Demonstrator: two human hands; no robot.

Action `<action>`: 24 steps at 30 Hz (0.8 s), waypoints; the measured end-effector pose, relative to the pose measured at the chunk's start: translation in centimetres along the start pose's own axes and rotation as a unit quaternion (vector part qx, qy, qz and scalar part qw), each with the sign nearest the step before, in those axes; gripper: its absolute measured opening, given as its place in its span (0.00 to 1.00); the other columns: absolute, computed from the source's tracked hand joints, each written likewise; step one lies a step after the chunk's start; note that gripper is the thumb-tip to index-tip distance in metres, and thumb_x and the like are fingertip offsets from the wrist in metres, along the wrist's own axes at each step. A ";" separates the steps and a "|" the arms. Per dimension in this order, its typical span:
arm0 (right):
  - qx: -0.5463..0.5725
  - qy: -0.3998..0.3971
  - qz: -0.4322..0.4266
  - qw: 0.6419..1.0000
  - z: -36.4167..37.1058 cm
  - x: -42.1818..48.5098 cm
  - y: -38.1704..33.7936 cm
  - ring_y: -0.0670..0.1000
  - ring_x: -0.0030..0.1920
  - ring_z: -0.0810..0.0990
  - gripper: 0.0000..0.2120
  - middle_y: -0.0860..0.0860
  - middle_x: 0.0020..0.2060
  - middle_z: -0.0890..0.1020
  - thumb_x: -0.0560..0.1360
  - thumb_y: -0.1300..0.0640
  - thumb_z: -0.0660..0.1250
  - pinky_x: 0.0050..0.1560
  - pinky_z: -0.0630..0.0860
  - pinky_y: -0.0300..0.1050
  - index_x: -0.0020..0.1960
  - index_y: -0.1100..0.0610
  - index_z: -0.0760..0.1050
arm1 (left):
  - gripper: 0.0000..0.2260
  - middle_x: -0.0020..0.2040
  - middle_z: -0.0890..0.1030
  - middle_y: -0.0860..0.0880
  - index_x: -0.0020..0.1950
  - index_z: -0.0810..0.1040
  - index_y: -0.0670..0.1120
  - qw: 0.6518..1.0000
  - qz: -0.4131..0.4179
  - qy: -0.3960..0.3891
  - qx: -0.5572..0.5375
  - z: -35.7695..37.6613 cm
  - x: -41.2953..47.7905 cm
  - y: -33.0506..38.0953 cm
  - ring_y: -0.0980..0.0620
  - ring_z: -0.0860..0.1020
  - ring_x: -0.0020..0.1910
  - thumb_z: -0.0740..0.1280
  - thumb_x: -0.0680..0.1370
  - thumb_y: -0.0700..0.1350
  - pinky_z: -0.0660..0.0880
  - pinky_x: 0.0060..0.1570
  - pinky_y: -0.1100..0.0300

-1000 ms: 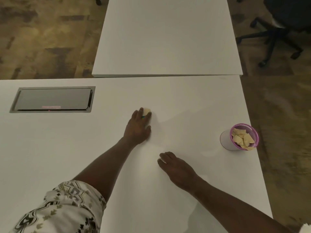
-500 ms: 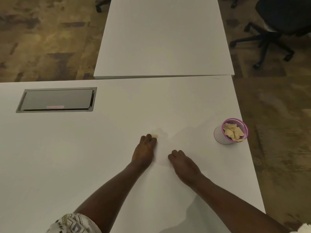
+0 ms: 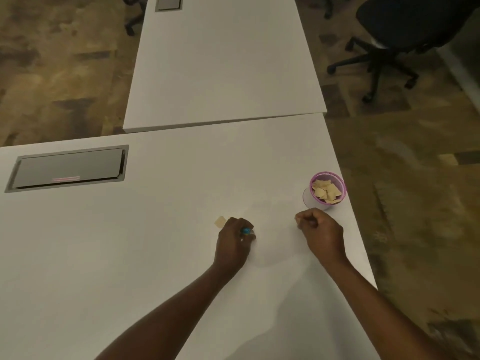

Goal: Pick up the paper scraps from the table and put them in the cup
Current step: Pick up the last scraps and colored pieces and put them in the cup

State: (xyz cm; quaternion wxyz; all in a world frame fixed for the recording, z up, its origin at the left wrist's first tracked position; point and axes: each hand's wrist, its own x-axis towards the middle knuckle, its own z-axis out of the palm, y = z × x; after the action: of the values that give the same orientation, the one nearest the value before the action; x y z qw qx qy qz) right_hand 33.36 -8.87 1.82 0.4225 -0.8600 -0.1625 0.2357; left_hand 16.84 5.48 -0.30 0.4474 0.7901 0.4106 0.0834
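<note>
Tan paper scrap (image 3: 220, 221), one on the tabletop, lies just left of centre frame, touching the fingertips of the left hand (image 3: 233, 242). Left hand is curled, knuckles up, fingers bunched over a small blue object (image 3: 245, 231); what that object is cannot be told. Whether the fingers pinch the scrap or only touch it cannot be told.

Right hand (image 3: 320, 232), right of centre, is closed into a loose fist, thumb against forefinger; nothing visible in it.

One cup (image 3: 310, 197), clear with a pink rim, stands near the table's right edge, just above the right hand. It holds a heap of tan scraps (image 3: 326, 191), too overlapped to count.

Two white tables (image 3: 104, 255): near one and a second (image 3: 223, 61) butted against it at top. Grey hatch (image 3: 67, 168) at left carries a pink label, writing unreadable. One black office chair (image 3: 405, 29) upper right.
</note>
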 end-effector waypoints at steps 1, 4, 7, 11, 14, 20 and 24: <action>0.000 0.016 -0.009 1.000 -0.9 0.5 -0.2 0.41 0.45 0.83 0.03 0.46 0.42 0.85 0.76 0.60 0.71 0.44 0.74 0.27 0.47 0.53 0.82 | 0.07 0.45 0.78 0.52 0.47 0.81 0.46 1.000 0.020 -0.006 -0.006 0.4 0.2 1.3 0.55 0.78 0.44 0.72 0.73 0.36 0.78 0.47 0.55; -0.004 0.070 -0.024 0.997 -3.4 2.3 -0.8 0.47 0.43 0.82 0.03 0.47 0.41 0.84 0.75 0.60 0.71 0.44 0.76 0.37 0.46 0.53 0.82 | 0.06 0.47 0.78 0.50 0.50 0.81 0.45 0.996 0.081 -0.021 -0.009 1.7 1.6 5.6 0.52 0.78 0.45 0.72 0.74 0.38 0.78 0.48 0.52; -0.036 0.112 -0.018 0.993 -5.1 4.4 -1.3 0.52 0.44 0.82 0.02 0.52 0.43 0.84 0.75 0.60 0.70 0.46 0.79 0.44 0.46 0.56 0.81 | 0.07 0.50 0.78 0.48 0.53 0.80 0.45 0.989 0.137 -0.046 0.003 3.2 3.8 9.9 0.50 0.78 0.47 0.72 0.75 0.39 0.78 0.48 0.51; -0.063 0.122 -0.014 0.990 -6.2 6.5 -1.8 0.54 0.43 0.82 0.03 0.54 0.44 0.84 0.75 0.61 0.69 0.45 0.82 0.48 0.48 0.58 0.81 | 0.09 0.50 0.78 0.45 0.54 0.81 0.44 0.979 0.185 -0.070 0.044 5.7 6.8 14.3 0.46 0.76 0.48 0.71 0.74 0.39 0.75 0.44 0.54; -0.057 0.109 0.003 0.992 -6.5 7.5 -2.1 0.54 0.43 0.82 0.03 0.54 0.43 0.84 0.76 0.63 0.68 0.44 0.81 0.46 0.48 0.59 0.81 | 0.11 0.49 0.78 0.45 0.53 0.81 0.45 0.978 0.177 -0.093 0.062 7.3 8.5 16.1 0.45 0.76 0.48 0.68 0.72 0.38 0.72 0.42 0.56; -0.069 0.108 0.029 0.991 -6.9 7.8 -1.9 0.51 0.42 0.79 0.09 0.53 0.46 0.85 0.77 0.64 0.64 0.43 0.70 0.37 0.49 0.57 0.82 | 0.16 0.54 0.80 0.48 0.58 0.81 0.51 0.974 0.163 -0.132 0.081 8.7 9.4 16.0 0.47 0.78 0.52 0.69 0.71 0.41 0.74 0.46 0.57; -0.064 0.108 0.030 0.992 -7.3 7.6 -1.6 0.51 0.43 0.80 0.10 0.52 0.46 0.85 0.76 0.65 0.64 0.36 0.70 0.36 0.49 0.55 0.82 | 0.21 0.63 0.79 0.53 0.62 0.80 0.55 0.966 0.198 -0.151 0.073 8.0 9.3 15.6 0.49 0.77 0.59 0.71 0.69 0.42 0.72 0.51 0.59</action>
State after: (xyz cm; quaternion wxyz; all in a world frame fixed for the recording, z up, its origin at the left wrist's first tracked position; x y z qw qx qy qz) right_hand 43.53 -9.02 4.92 0.3742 -0.9102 -0.1052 0.1432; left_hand 35.81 3.01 4.90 0.4202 0.8894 0.1787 0.0197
